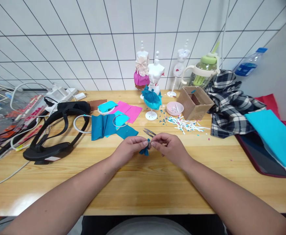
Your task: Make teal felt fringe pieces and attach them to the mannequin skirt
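Note:
Between my two hands is a small gathered piece of dark teal crepe paper (144, 151), its loose end fanned out downward. My left hand (133, 146) pinches it near the gathered top. The fingers of my right hand (168, 147) close on the same gathered spot from the right. Just beyond my fingertips lie small thread snips (149, 132), blades pointing away to the left. A white mini dress form (155, 75) stands farther back, wearing a ruffled teal paper skirt (152, 98). Left of the snips are dark teal crepe paper sheets (101, 127).
Tape rolls (82, 124) and pink paper (129, 111) lie at left, beside a black headset strap (57, 147). White paper strips (185, 124), a pink bowl (175, 108), a cardboard box (195, 102) and a plaid cloth (226, 101) occupy the right. Two more dress forms stand by the wall.

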Tool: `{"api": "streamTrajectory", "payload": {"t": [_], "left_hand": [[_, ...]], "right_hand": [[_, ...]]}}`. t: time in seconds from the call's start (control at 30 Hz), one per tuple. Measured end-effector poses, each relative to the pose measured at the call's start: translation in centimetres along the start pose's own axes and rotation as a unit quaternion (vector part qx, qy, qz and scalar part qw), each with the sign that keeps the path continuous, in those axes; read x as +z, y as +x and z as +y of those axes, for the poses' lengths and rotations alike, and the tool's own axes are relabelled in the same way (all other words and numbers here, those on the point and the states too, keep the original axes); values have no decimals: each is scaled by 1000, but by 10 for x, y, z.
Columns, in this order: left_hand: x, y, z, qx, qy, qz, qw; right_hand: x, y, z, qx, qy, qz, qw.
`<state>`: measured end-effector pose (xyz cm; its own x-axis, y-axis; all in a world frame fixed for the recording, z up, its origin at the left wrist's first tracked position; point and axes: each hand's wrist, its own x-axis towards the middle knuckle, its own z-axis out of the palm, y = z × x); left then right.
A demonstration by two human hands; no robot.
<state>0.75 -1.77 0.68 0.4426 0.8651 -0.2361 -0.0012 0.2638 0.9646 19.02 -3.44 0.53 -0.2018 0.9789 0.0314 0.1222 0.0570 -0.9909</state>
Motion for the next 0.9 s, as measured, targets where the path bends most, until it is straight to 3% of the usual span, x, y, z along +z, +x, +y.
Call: {"api": "streamTrajectory", "payload": {"t": [0.23, 0.47, 0.6, 0.7, 0.77, 0.9], "left_hand": [[-1, -1, 6, 66, 145, -14, 987], [-5, -1, 2, -25, 44, -85, 995], [-7, 0, -2, -49, 13, -93, 994], [-6, 1, -3, -41, -8, -61, 997], [-5, 1, 0, 2, 18, -11, 1000], [-4, -1, 10, 105, 216, 72, 968]], "right_hand": [[-1, -1, -2, 26, -19, 6, 999], [-6, 2, 2, 34, 34, -72, 996], [-5, 3, 4, 41, 77, -102, 991], [-4, 3, 4, 40, 99, -80, 991], [-4, 4, 3, 38, 101, -45, 993], [-4, 5, 1, 44, 78, 19, 996]]}}
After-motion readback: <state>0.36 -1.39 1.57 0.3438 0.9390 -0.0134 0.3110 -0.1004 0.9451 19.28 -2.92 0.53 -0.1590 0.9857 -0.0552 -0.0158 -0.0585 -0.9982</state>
